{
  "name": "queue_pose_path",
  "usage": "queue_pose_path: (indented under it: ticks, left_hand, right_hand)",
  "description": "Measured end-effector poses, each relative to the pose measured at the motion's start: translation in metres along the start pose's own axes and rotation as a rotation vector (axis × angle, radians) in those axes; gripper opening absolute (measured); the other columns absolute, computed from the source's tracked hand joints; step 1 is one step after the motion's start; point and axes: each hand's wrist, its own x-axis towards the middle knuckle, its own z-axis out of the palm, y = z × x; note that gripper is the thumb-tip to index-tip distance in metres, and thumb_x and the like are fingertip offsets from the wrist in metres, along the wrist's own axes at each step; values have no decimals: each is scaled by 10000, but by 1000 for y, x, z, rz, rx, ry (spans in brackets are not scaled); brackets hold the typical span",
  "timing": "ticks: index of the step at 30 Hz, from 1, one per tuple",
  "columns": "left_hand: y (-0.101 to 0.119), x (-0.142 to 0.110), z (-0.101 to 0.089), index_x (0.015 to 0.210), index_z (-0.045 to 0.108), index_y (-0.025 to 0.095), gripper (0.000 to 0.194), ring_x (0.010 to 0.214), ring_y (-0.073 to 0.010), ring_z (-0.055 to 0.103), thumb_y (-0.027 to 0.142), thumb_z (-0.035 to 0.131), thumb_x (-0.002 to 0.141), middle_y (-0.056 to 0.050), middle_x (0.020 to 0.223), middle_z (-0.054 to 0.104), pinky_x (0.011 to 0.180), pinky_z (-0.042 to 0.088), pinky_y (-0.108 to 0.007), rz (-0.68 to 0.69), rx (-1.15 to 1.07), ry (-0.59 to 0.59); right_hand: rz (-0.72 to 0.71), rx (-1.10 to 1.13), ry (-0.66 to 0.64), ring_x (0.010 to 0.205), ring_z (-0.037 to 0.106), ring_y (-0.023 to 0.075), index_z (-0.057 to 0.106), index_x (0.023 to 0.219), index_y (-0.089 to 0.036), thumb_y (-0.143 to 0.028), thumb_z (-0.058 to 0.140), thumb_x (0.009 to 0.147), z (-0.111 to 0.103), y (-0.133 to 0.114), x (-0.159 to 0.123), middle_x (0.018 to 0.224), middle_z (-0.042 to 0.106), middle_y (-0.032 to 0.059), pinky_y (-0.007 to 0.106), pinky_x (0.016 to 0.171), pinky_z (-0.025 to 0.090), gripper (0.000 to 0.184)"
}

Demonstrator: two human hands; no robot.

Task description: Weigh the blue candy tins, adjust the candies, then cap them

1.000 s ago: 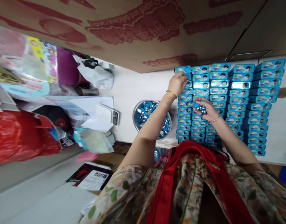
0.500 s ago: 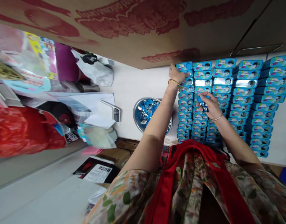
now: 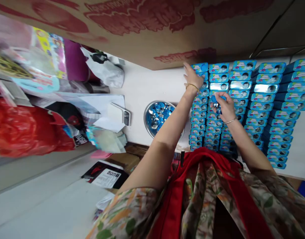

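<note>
Far left: a red plastic bag (image 3: pixel 23 132) is lying beside a heap of bright printed packets (image 3: pixel 46 63), with a purple item (image 3: pixel 74 64) behind them. Loose white papers (image 3: pixel 102 106) and a small white device with a dark screen (image 3: pixel 121 114) are resting nearer the middle. A black booklet (image 3: pixel 105 174) is lying lower down.

Centre: a white counter (image 3: pixel 152 86) is carrying a round metal bowl (image 3: pixel 149 123) filled with small blue and silver pieces.

Right of the bowl: the left hand (image 3: pixel 193 78), wearing a gold bangle, is reaching over the far left corner of a block of blue tins (image 3: pixel 267 99). Fingers are spread apart and lying on the top tins, clamped on nothing. The tins are standing in tight columns on the counter, touching one another, labels facing up.

Just beside it: the right hand (image 3: pixel 223 106), also with a thin bangle, is hovering over the second and third columns. Its fingers are closed together around a cluster of small blue and silver pieces (image 3: pixel 215 101); how many cannot be told.

Above everything, a brown cardboard sheet with red print (image 3: pixel 152 23) is standing along the back.
</note>
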Motion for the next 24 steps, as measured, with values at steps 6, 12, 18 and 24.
queue_pose_path:
  ticks: [6,12,18,24]
  left_hand:
    - [30,-100,-22,1197,572,246,334,1183,-206,558,387,673,912,-58,1260,605,1064,445,-387,265,-74,-55]
    - [19,-123,-24,884,605,227,142,748,-163,619,337,560,962,-11,804,627,757,526,-342,237,-130,-161]
    - [13,-46,-26,694,571,202,198,839,-227,660,209,748,783,-8,679,592,838,524,-398,78,97,-72]
    - [16,-7,-32,560,524,200,479,896,-310,652,515,861,691,-39,598,524,898,504,-500,-51,369,-276]
  right_hand:
    - [-39,-18,65,526,550,97,516,848,-229,-632,796,623,2,7,-3,704,528,-40,199,360,363,541]
    - [39,0,-21,571,582,131,547,897,-234,-692,652,759,4,8,-15,798,599,10,231,380,376,490]
    - [153,105,-194,651,628,164,576,956,-218,-696,716,702,-7,-1,-24,776,616,19,226,396,391,559]
    - [196,85,-251,554,581,117,606,883,-208,-638,788,705,-11,-3,-23,728,576,-4,194,343,312,499]
